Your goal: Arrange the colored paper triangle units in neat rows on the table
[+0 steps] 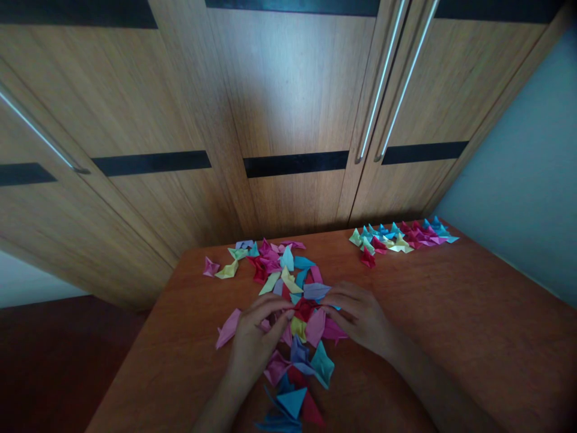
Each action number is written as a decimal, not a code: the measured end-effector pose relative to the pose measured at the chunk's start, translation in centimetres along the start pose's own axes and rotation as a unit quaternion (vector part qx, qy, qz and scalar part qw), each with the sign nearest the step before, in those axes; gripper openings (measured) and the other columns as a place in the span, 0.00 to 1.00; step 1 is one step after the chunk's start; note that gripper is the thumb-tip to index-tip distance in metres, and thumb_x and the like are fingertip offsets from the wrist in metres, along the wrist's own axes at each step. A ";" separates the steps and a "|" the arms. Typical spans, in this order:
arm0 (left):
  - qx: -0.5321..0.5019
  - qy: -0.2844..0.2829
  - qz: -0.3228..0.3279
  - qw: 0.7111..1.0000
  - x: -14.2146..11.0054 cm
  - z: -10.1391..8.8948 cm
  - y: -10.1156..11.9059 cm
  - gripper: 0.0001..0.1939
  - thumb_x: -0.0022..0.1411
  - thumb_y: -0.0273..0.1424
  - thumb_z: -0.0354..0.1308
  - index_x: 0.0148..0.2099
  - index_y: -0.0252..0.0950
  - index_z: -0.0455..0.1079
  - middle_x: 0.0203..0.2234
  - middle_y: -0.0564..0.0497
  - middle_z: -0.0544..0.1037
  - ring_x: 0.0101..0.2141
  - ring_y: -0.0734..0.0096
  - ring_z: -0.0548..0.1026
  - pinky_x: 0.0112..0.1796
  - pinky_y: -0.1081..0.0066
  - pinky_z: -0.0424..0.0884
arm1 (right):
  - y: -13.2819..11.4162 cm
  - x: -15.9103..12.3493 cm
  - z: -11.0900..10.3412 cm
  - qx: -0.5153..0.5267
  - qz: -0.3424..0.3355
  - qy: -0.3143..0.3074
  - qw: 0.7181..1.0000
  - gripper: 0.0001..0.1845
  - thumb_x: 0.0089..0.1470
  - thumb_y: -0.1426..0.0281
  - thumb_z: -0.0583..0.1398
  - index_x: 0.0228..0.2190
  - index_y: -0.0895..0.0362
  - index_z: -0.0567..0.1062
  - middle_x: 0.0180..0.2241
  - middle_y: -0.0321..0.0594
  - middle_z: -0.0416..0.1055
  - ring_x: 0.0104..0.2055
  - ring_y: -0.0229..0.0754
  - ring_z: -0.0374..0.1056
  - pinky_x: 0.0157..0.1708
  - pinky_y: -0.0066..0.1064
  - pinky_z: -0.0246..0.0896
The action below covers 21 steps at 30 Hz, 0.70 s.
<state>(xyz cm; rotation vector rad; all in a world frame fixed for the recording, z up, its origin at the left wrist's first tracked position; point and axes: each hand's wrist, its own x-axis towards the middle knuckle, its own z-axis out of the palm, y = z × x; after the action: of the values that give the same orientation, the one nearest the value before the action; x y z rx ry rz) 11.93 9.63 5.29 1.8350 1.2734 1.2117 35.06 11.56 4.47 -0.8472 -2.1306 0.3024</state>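
A red folded-paper piece (306,309) is held between my two hands over the middle of a loose pile. My left hand (261,331) pinches its left end between thumb and fingers. On the other side, my right hand (358,316) grips the right end in the same way. Around and below the hands lie several folded papers: a lilac one (316,291), a yellow one (298,329), a pink one (315,328) and a teal one (323,365). Some pieces are partly hidden by my fingers.
The brown table (433,337) carries a second group of folded papers (401,236) at its far right corner. Blue and red pieces (292,402) lie at the near edge. Behind the table stands a wooden wardrobe (293,78) with metal handles; a pale wall (527,180) is at right.
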 end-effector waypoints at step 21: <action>0.009 -0.034 -0.081 0.996 -0.2 -0.6 -0.4 0.10 0.63 0.34 0.54 0.42 0.39 0.74 0.38 0.49 0.78 0.38 0.66 0.75 0.38 0.71 0.68 | 10.6 -6.9 -6.7 -0.390 0.462 0.110 0.789 0.14 0.55 0.61 0.57 0.38 0.51 0.79 0.31 0.41 0.78 0.27 0.44 0.71 0.24 0.28 0.53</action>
<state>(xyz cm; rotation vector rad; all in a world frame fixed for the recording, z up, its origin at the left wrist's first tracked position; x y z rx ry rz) 11.22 9.58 5.11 1.7329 1.3706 1.0457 48.21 14.46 -0.34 -2.2754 -1.4143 -0.2358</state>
